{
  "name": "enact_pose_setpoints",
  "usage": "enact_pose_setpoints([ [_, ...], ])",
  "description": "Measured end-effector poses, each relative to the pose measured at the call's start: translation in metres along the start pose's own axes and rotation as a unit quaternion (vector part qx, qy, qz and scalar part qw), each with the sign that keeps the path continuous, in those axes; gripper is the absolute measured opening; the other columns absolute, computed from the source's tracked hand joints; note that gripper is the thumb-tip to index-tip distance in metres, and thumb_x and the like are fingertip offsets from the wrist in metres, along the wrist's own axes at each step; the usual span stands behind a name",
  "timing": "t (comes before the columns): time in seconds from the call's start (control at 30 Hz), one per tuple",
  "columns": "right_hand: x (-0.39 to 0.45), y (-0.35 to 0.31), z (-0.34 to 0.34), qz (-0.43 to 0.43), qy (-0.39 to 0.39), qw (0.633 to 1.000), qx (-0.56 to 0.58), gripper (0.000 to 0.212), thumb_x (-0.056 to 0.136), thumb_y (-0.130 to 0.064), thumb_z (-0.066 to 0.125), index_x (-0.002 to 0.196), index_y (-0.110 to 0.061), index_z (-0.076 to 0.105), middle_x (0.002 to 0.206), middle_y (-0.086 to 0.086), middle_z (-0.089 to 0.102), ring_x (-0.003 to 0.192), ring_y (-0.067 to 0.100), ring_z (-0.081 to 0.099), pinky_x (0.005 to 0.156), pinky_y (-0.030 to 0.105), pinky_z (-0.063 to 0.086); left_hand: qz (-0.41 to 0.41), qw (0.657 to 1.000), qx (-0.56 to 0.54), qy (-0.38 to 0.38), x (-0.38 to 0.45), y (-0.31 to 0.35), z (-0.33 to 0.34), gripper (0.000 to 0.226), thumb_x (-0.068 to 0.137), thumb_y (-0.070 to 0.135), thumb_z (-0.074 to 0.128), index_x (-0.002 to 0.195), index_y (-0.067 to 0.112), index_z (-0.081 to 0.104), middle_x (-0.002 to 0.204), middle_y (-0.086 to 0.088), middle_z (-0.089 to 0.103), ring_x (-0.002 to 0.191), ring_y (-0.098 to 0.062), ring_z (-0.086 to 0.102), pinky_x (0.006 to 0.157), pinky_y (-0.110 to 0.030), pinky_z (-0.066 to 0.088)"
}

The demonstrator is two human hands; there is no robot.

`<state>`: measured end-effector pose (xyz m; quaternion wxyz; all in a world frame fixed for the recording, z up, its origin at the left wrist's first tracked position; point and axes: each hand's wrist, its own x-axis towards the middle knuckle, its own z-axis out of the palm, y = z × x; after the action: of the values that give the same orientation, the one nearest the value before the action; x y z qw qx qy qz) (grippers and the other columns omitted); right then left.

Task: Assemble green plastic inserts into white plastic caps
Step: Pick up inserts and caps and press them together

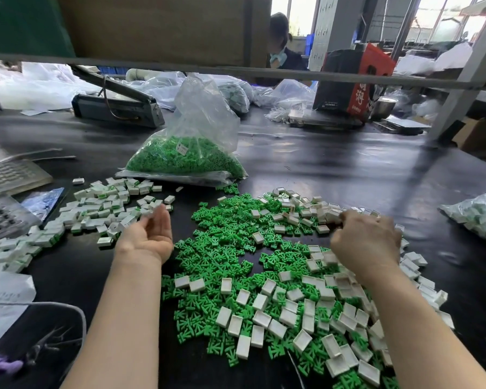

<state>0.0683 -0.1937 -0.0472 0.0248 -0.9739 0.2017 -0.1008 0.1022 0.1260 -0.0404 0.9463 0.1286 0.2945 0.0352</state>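
Small green plastic inserts point(216, 248) and white plastic caps point(289, 307) lie heaped together at the table's centre and toward 4 o'clock; they look light, rigid and slick, best pinched by their edges. The right hand point(365, 242) curls into the caps at 3 o'clock, its hold hidden. The left hand point(149, 234) lies palm-up, relaxed, beside assembled pieces point(101, 211) at 10 o'clock. A bag of inserts point(188, 155) stands at 12 o'clock on the black worktable point(334, 164) in a cluttered workshop.

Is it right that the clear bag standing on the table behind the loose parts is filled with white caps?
Not quite. The head view shows the clear bag standing on the table behind the loose parts, but it is filled with green inserts, not white caps.
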Motion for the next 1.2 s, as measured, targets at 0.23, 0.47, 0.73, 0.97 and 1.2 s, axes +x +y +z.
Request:
enact_pose_setpoints([
  [0.23,0.008,0.020,-0.002,0.163,-0.171,0.971,0.015,0.055,0.094,-0.030,0.043,0.147,-0.019,0.032,0.154,0.019,0.026,0.137,0.046,0.024,0.108,0.058,0.031,0.016,0.999,-0.028,-0.023,-0.004,-0.005,0.001,0.039,0.107,0.025,0.025,0.096,-0.002,0.050,0.093,-0.013,0.070,0.092,-0.021,0.071,0.072,-0.028,0.059],
  [0.47,-0.002,-0.002,-0.002,0.031,-0.144,0.989,-0.003,0.046,0.090,-0.019,0.048,0.136,-0.021,0.047,0.143,0.011,0.040,0.130,0.038,0.036,0.100,0.049,0.041,-0.003,0.982,0.173,-0.070,-0.017,-0.027,0.010,0.026,0.101,0.016,0.042,0.086,0.011,0.063,0.069,0.000,0.072,0.053,-0.009,0.066,0.050,-0.017,0.053],
  [0.73,-0.010,-0.019,0.003,-0.109,-0.077,0.978,0.160,0.015,0.094,-0.021,0.058,0.108,-0.019,0.064,0.109,0.001,0.063,0.098,0.019,0.058,0.091,0.038,0.051,0.069,0.905,0.400,-0.131,-0.028,-0.051,0.017,0.019,0.099,0.015,0.049,0.093,0.014,0.066,0.067,0.004,0.071,0.060,-0.008,0.060,0.059,-0.021,0.047],
  [0.97,-0.017,-0.036,-0.005,-0.224,-0.042,0.894,0.385,0.009,0.090,-0.024,0.068,0.098,-0.027,0.067,0.088,-0.016,0.067,0.080,0.003,0.064,0.081,0.028,0.056,0.059,0.763,0.595,-0.246,-0.032,-0.080,0.012,0.012,0.087,0.022,0.068,0.095,0.013,0.070,0.082,0.000,0.075,0.071,-0.012,0.064,0.063,-0.023,0.051],
  [1.2,-0.032,-0.055,-0.005,-0.287,0.016,0.839,0.461,0.037,0.081,-0.014,0.077,0.113,-0.026,0.063,0.095,-0.018,0.069,0.087,-0.002,0.061,0.070,0.008,0.043,0.048,0.773,0.557,-0.299,-0.033,-0.091,0.009,0.011,0.081,0.007,0.073,0.091,0.008,0.075,0.077,-0.007,0.073,0.067,-0.013,0.066,0.065,-0.021,0.054],
])
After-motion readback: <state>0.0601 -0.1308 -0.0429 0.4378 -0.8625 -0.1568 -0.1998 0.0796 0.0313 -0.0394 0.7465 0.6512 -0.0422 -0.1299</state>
